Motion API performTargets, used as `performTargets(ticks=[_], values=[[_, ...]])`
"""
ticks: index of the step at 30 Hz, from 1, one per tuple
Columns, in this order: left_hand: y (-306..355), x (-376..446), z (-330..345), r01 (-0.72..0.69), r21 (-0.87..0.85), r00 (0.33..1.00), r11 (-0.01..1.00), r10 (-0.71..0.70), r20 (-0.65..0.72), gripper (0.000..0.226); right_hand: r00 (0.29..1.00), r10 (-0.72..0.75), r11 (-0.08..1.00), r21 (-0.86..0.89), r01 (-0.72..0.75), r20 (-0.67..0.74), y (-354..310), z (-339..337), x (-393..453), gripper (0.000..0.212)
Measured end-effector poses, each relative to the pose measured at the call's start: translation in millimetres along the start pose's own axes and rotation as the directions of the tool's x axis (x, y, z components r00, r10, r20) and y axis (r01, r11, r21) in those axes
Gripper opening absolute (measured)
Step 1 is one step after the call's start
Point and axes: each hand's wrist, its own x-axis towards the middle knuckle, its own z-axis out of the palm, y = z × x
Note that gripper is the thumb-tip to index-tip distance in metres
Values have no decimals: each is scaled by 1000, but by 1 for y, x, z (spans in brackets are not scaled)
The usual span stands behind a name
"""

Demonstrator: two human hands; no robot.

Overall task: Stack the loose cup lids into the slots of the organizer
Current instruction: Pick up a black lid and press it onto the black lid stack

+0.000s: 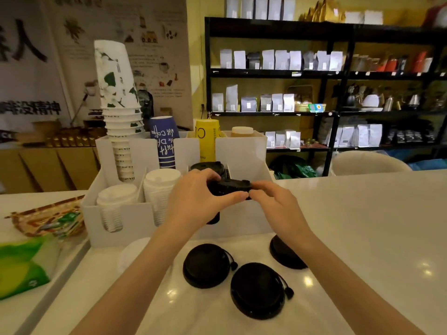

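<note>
A white organizer (135, 221) stands on the counter with white lid stacks (113, 199) in its left front slots and black lids (210, 166) in a slot further right. My left hand (193, 199) and my right hand (273, 201) both grip one black lid (229, 186) above the front right slot. Three loose black lids lie on the counter in front: one at the left (205, 264), one in the middle (257, 290), one at the right (285, 255) partly hidden by my right forearm. A white lid (135, 255) lies beside my left forearm.
Stacked paper cups (118, 112), a blue cup stack (164, 141) and a yellow one (206, 139) fill the organizer's back slots. A woven tray with packets (48, 221) and a green pack (24, 264) sit at the left. Black shelves (333, 73) stand behind the counter.
</note>
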Motion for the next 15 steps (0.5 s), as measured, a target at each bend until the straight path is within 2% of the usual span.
performTargets(ticks=[3, 5, 7, 10, 12, 15], values=[[-2, 17, -3, -17, -32, 993, 999, 13, -119, 60, 996, -85, 995, 57, 85, 8, -12, 6, 22, 27], [-6, 30, -1, -2, -44, 985, 999, -5, -173, 62, 988, -150, 984, 99, 147, 22, -19, 11, 36, 33], [-13, 40, 4, 21, -52, 974, 998, -32, -224, 63, 986, -166, 972, 174, 157, 36, -22, 16, 49, 38], [-24, 48, 17, 70, -65, 950, 995, -87, -299, 65, 991, -124, 950, 296, 102, 55, -12, 28, 68, 29], [-30, 50, 26, 104, -50, 950, 993, -115, -291, 66, 992, -86, 942, 332, 50, 95, -2, 37, 77, 28], [-38, 55, 31, 141, -17, 968, 990, -142, -207, 67, 988, -42, 933, 359, -16, 152, 9, 44, 87, 30]])
